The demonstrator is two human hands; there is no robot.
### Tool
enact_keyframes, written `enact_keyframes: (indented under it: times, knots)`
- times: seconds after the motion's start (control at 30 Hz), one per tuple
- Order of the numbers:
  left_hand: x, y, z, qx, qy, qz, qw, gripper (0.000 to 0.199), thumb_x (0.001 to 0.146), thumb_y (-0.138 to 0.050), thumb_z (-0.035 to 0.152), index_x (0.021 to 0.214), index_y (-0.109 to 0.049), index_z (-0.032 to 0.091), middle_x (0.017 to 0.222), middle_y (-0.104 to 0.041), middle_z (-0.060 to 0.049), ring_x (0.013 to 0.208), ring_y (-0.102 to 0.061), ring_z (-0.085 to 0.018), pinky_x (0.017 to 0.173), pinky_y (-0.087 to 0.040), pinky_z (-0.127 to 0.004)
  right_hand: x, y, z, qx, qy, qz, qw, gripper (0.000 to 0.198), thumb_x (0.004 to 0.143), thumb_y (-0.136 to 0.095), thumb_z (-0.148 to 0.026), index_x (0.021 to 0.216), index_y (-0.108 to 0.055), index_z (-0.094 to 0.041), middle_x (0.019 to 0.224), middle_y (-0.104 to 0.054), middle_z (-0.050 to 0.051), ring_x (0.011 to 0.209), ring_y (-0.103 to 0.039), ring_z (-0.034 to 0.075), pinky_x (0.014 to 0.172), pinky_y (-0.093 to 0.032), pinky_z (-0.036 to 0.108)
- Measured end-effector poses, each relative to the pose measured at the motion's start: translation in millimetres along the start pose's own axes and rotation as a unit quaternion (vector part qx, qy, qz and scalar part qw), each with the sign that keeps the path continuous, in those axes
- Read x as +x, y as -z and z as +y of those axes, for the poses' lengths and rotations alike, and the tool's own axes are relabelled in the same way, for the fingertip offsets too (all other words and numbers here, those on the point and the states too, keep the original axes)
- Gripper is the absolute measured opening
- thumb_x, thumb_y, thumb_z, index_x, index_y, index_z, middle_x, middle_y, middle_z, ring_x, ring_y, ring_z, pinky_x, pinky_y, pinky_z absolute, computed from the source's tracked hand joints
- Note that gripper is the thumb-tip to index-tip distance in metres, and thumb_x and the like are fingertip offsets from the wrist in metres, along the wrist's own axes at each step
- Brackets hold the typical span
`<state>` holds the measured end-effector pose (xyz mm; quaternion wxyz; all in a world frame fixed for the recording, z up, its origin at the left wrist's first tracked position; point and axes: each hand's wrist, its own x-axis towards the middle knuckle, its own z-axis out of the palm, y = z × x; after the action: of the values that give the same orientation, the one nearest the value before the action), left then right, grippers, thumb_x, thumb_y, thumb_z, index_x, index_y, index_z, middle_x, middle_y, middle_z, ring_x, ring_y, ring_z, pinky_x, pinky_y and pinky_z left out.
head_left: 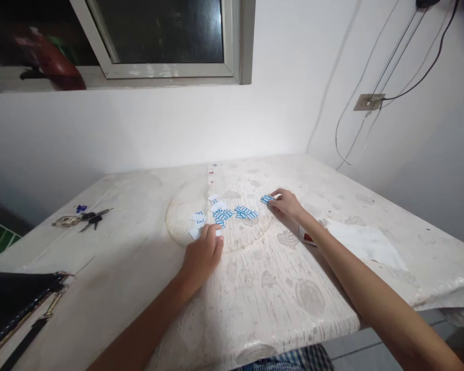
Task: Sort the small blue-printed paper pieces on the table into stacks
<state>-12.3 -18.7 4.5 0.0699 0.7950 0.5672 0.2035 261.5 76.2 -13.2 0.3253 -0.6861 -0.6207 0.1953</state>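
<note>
My right hand (288,204) is closed, with thumb and fingertips pinching a small blue-striped paper slip (266,199) just over or on the table. My left hand (204,253) has its fingers bent together at the near side of a loose pile, and a white paper slip (218,233) shows between thumb and forefinger. Between the hands lies a cluster of blue-striped slips (246,212). More striped slips (222,214) overlap to its left. White slips with blue handwritten marks (198,217) are scattered beside my left fingertips; the marks are too small to read.
A patterned plastic cloth covers the table (270,288). Keys (93,219) lie at the left, with a black zippered pouch (19,304) nearer me. A white sheet (365,243) and a partly hidden red-and-white item (307,236) are by my right forearm. A wall (201,129) borders the back.
</note>
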Motion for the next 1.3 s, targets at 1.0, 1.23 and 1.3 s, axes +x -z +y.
enact_keyframes:
  times: [1.0, 1.23, 1.3]
  knots:
    - [18, -21, -40, 0.009, -0.077, 0.083, 0.994, 0.025, 0.082, -0.04, 0.024, 0.101, -0.054, 0.016, 0.111, -0.054, -0.009, 0.106, -0.045, -0.023, 0.092, -0.038, -0.039, -33, -58, -48, -0.026, 0.291, -0.005, 0.956, 0.027, 0.076, -0.051, -0.012, 0.103, -0.056, -0.014, 0.093, -0.059, 0.008, 0.09, -0.05, 0.019, 0.081, -0.038, 0.031]
    - [19, -17, -37, -0.039, -0.1, 0.057, 0.993, 0.026, 0.082, -0.039, 0.023, 0.103, -0.053, 0.017, 0.112, -0.055, -0.006, 0.108, -0.046, -0.021, 0.094, -0.038, -0.038, -39, -54, -53, -0.182, 0.377, -0.006, 0.908, 0.033, 0.087, -0.037, -0.014, 0.119, -0.043, -0.01, 0.094, -0.057, 0.014, 0.088, -0.048, 0.022, 0.075, -0.038, 0.032]
    - [19, -17, -37, -0.045, -0.101, 0.056, 0.992, 0.025, 0.082, -0.039, 0.023, 0.103, -0.052, 0.017, 0.112, -0.055, -0.006, 0.108, -0.046, -0.021, 0.094, -0.038, -0.038, -38, -53, -52, -0.21, 0.377, -0.007, 0.902, 0.037, 0.087, -0.038, -0.017, 0.123, -0.038, -0.008, 0.095, -0.058, 0.015, 0.09, -0.048, 0.023, 0.072, -0.039, 0.032]
